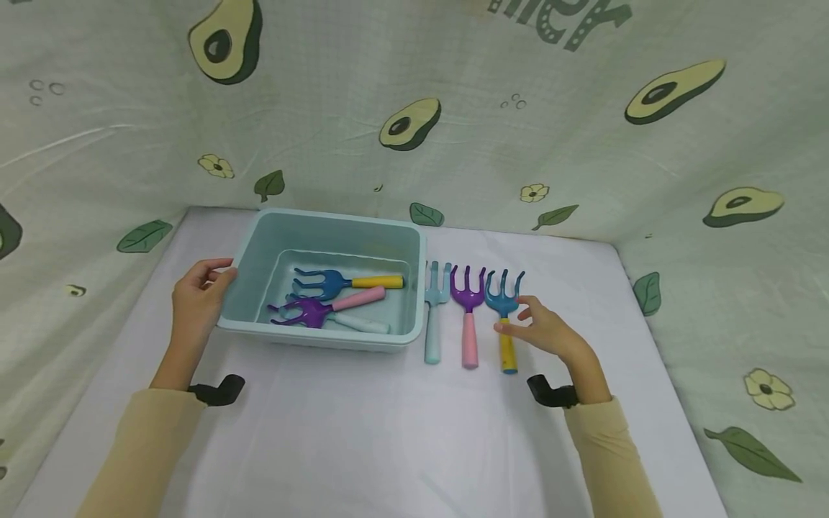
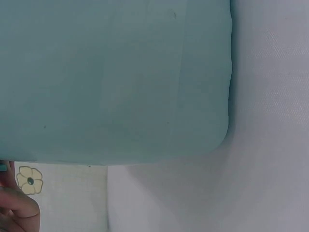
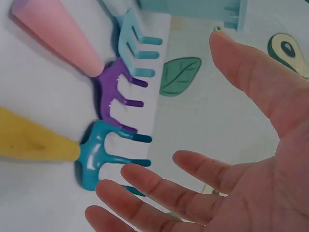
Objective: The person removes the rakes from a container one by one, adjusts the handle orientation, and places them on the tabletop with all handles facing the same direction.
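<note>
At the left side of the light teal plastic bin, my left hand holds the rim with bent fingers and thumb. Inside lie a blue hand fork with a yellow handle, a purple one with a pink handle and a pale teal one partly under it. My right hand hovers, fingers spread, over another blue hand fork with a yellow handle; nothing is in its grasp. Beside that stand a purple hand fork with a pink handle and a pale teal hand fork, tines away from me.
White cloth covers the table. Behind and at both sides hangs a pale curtain printed with avocados and leaves. The pale teal fork outside lies close against the bin's right wall. Black straps with mounts sit on both wrists.
</note>
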The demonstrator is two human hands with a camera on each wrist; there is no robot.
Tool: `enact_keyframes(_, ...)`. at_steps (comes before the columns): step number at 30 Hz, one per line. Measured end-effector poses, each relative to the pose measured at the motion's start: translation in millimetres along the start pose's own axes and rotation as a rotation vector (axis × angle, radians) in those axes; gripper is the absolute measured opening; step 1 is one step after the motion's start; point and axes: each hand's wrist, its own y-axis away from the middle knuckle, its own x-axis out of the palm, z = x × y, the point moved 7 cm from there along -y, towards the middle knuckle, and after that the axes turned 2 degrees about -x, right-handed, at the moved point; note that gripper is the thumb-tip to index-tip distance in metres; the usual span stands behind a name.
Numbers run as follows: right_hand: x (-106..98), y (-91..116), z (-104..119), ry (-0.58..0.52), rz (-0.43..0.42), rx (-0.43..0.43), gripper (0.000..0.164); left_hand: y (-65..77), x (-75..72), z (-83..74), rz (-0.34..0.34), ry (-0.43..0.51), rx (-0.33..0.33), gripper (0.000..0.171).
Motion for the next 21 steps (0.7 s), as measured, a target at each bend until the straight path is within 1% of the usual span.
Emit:
enact_keyframes(2,-4,3,10,0.002,0.008,-0.044,0.089,1.8,0.3,-3.0,0.002,-0.001,-0.002,0.037)
enact_keyframes(3,-6,4,15,0.002,0.011,-0.064,0.088,2.7,0.8,-5.3,0.009,-0.032,0.007,0.039)
enact_keyframes(4,-7,5,20,-0.001,0.015,-0.085,0.087,3.3,0.9,-6.1,0.006,-0.037,0.004,0.039)
enact_keyframes(5,-9,6,26,-0.002,0.021,-0.106,0.086,3.3,0.8,-6.4,0.006,-0.039,0.004,0.039)
enact_keyframes(6,-10,7,31,-0.001,0.027,-0.125,0.085,1.7,0.8,-3.7,0.006,-0.006,-0.001,0.037)
enact_keyframes(12,-20,12,66,0.01,0.048,-0.205,0.079,5.0,0.6,-9.1,0.011,-0.031,-0.016,0.037)
enact_keyframes(14,-23,12,78,0.017,0.051,-0.234,0.077,10.9,-0.2,-18.2,0.014,-0.109,-0.023,0.042)
enact_keyframes(18,-27,11,103,0.036,0.058,-0.275,0.077,15.4,-1.3,-24.2,0.021,-0.13,-0.051,0.042)
enact_keyframes(21,-28,10,122,0.053,0.066,-0.301,0.075,15.5,-1.1,-24.2,0.023,-0.134,-0.056,0.042)
